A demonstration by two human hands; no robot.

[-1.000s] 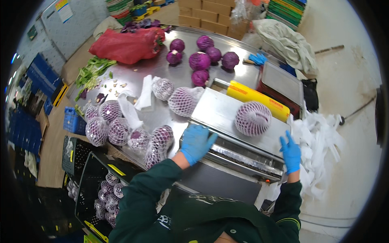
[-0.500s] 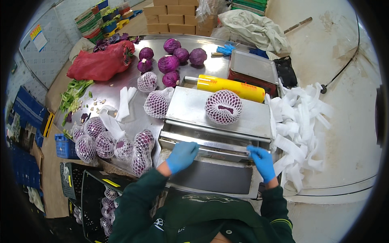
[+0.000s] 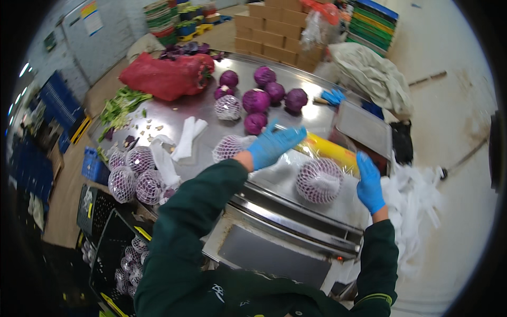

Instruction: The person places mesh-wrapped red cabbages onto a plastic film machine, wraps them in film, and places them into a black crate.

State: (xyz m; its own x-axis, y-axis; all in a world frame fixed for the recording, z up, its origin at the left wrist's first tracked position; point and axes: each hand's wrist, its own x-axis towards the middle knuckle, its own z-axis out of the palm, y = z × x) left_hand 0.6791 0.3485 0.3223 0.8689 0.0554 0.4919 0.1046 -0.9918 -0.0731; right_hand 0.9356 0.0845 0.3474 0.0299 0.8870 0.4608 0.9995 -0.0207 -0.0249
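Observation:
A red cabbage in white net (image 3: pixel 319 180) lies on the steel plate of the wrapping machine (image 3: pixel 296 208) in front of me. Behind it runs a yellow roll of clear film (image 3: pixel 330 151). My left hand (image 3: pixel 274 143), in a blue glove, stretches flat with fingers extended over the roll's left end. My right hand (image 3: pixel 369 182), also gloved, is raised at the roll's right end, just right of the cabbage. Shiny film shows around the cabbage; whether either hand pinches it is unclear. Another netted cabbage (image 3: pixel 229 147) sits just left of my left wrist.
Bare red cabbages (image 3: pixel 264 92) and a red mesh sack (image 3: pixel 166 76) lie on the steel table (image 3: pixel 174 113). Netted cabbages (image 3: pixel 134 171) are heaped at left, above black crates (image 3: pixel 100 243). White net sleeves (image 3: pixel 187 137), a metal tray (image 3: pixel 364 129) and a white net pile (image 3: pixel 417 201) are nearby.
Both hands have lifted off the machine's front edge and reached forward to the film roll, the left hand moving furthest. My head has dipped closer to the machine.

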